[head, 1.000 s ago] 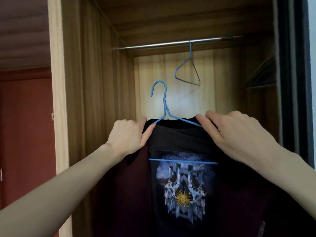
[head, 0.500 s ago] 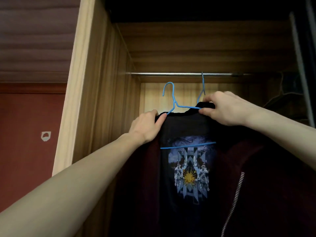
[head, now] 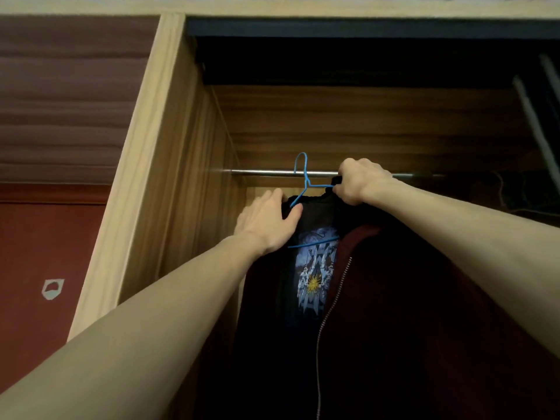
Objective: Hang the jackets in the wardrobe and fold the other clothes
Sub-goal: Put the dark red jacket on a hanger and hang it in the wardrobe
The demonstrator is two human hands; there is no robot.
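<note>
Two hands (head: 266, 221) (head: 360, 183), one blue hanger (head: 304, 180), one jacket (head: 394, 298), one rail (head: 266, 172).

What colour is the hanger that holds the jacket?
Blue. The hanger shows best in the head view, its hook at the metal rail.

head view, angled upward, close to wardrobe (head: 169, 183)

Hanger (head: 306, 185): blue. Jacket (head: 394, 298): dark maroon, silver zip. Shirt (head: 315, 277): black, blue-white print, yellow sun. Wardrobe (head: 181, 207): wood grain. Rail (head: 266, 172): silver.
</note>
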